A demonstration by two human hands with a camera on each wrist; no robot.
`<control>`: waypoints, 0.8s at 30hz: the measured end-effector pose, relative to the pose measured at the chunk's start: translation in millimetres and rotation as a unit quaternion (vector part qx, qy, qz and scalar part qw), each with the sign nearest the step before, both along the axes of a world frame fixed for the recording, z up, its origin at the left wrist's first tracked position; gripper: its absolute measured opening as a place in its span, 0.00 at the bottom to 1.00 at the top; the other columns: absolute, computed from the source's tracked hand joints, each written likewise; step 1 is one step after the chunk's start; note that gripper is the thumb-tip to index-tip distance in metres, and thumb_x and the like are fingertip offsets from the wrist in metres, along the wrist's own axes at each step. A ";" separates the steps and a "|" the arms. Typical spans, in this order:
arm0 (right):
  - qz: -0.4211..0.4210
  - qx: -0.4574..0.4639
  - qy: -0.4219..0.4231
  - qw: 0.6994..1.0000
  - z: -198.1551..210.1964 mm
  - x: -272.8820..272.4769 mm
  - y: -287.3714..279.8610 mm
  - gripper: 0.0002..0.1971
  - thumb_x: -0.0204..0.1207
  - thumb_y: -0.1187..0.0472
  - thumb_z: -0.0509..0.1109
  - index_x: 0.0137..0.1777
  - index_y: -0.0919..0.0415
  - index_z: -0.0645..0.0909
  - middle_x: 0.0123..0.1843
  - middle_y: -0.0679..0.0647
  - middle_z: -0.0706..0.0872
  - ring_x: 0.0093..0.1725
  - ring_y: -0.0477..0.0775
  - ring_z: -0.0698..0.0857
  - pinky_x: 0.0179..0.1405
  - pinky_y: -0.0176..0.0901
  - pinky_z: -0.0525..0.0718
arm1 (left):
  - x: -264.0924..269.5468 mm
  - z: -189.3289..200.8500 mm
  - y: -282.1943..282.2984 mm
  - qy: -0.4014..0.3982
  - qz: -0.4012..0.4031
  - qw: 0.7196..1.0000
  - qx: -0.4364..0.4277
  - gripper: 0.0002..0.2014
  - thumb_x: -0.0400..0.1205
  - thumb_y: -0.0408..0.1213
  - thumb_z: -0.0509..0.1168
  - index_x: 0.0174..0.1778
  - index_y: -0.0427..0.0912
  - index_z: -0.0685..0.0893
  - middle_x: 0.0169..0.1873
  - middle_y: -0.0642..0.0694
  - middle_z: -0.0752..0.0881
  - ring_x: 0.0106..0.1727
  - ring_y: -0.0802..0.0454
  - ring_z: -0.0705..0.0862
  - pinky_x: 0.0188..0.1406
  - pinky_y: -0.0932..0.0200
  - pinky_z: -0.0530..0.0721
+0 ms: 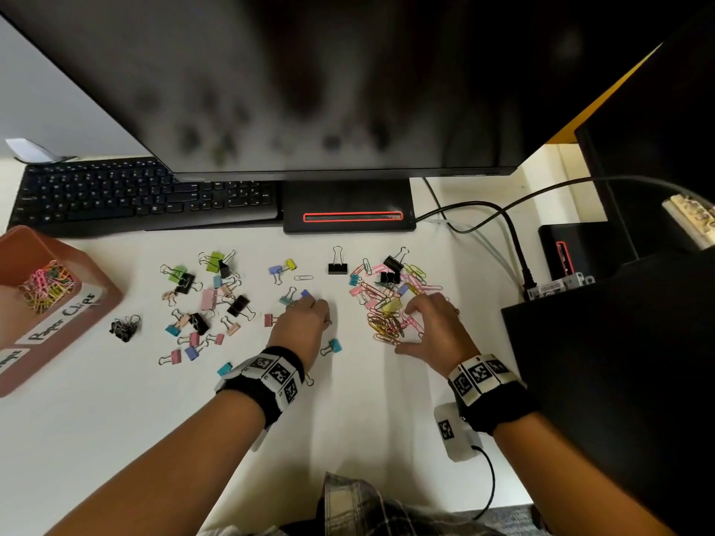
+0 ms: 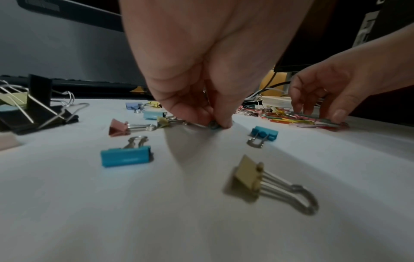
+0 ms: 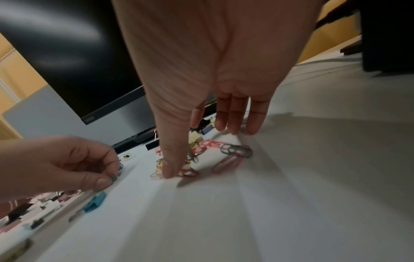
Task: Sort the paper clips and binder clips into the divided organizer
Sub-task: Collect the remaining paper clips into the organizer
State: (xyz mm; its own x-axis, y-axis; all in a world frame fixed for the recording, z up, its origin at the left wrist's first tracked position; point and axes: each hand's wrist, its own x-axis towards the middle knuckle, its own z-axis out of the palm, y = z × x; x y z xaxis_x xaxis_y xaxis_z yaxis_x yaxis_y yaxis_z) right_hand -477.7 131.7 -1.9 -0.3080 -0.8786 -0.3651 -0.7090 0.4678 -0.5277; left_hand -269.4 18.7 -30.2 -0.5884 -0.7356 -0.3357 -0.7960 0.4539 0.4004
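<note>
A brown divided organizer point(image 1: 96, 303) stands at the desk's left edge, and its compartment labelled "Paper Clips" holds coloured paper clips point(image 1: 48, 284). Coloured and black binder clips point(image 1: 209, 299) lie scattered left of centre. A mixed pile of paper clips point(image 1: 387, 303) with a few binder clips lies right of centre. My left hand point(image 1: 311, 303) pinches a small blue binder clip point(image 2: 212, 125) against the desk. My right hand point(image 1: 402, 326) is spread over the pile with its fingers straight. Its thumb point(image 3: 169, 173) touches the near paper clips point(image 3: 235, 150).
A keyboard point(image 1: 147, 195), a large monitor point(image 1: 309, 83) and its stand point(image 1: 348, 205) line the back. Cables point(image 1: 510, 230) run on the right beside a black box point(image 1: 619, 381). A clump of small black binder clips point(image 1: 125, 328) lies near the organizer. A blue clip point(image 1: 332, 346) sits between my hands.
</note>
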 end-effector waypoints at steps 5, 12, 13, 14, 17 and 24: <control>-0.013 -0.021 -0.018 1.000 -9.3 2.6 3.5 0.24 0.59 0.61 0.83 0.54 0.58 0.78 0.56 0.55 0.80 0.57 0.55 0.77 0.52 0.43 0.74 | 1.1 3.6 4.4 -0.005 -0.015 1.000 0.011 0.07 0.79 0.27 0.61 0.50 0.39 0.81 0.46 0.42 0.83 0.49 0.43 0.81 0.44 0.52 0.80; 0.006 -0.039 -0.020 0.999 -12.4 8.2 -11.8 0.13 0.68 0.64 0.77 0.52 0.62 0.84 0.52 0.58 0.85 0.52 0.55 0.81 0.54 0.45 0.81 | -4.4 24.5 -41.7 0.076 0.102 0.992 0.004 0.08 0.81 0.32 0.59 0.55 0.41 0.79 0.47 0.42 0.85 0.49 0.42 0.83 0.51 0.51 0.82; 0.010 -0.034 -0.021 0.999 -13.3 8.0 -13.3 0.12 0.68 0.64 0.77 0.52 0.62 0.85 0.52 0.58 0.85 0.52 0.56 0.82 0.54 0.45 0.80 | -4.7 25.2 -52.0 0.068 0.116 0.991 0.005 0.09 0.81 0.32 0.60 0.57 0.41 0.79 0.47 0.42 0.85 0.49 0.42 0.83 0.52 0.51 0.82; 0.012 -0.028 -0.024 0.999 -13.5 7.8 -14.9 0.11 0.68 0.64 0.77 0.51 0.62 0.86 0.52 0.58 0.85 0.52 0.57 0.83 0.53 0.45 0.81 | -5.2 26.1 -61.6 0.058 0.121 0.991 0.007 0.11 0.81 0.32 0.61 0.59 0.41 0.79 0.48 0.42 0.85 0.49 0.42 0.83 0.53 0.52 0.81; 0.009 -0.005 -0.034 0.999 -12.8 6.8 -19.8 0.09 0.69 0.64 0.76 0.49 0.62 0.86 0.50 0.58 0.86 0.46 0.54 0.83 0.53 0.46 0.83 | -6.4 21.0 -81.4 0.006 0.093 0.995 0.028 0.12 0.80 0.32 0.63 0.59 0.38 0.80 0.49 0.39 0.86 0.51 0.41 0.82 0.53 0.52 0.78; -0.018 0.017 -0.067 0.997 -11.3 4.2 -20.5 0.07 0.71 0.62 0.75 0.48 0.58 0.85 0.45 0.54 0.89 0.40 0.49 0.82 0.44 0.43 0.85 | -11.4 8.6 -90.0 -0.081 -0.013 0.997 0.001 0.05 0.81 0.31 0.61 0.49 0.38 0.82 0.50 0.39 0.78 0.49 0.40 0.78 0.47 0.52 0.78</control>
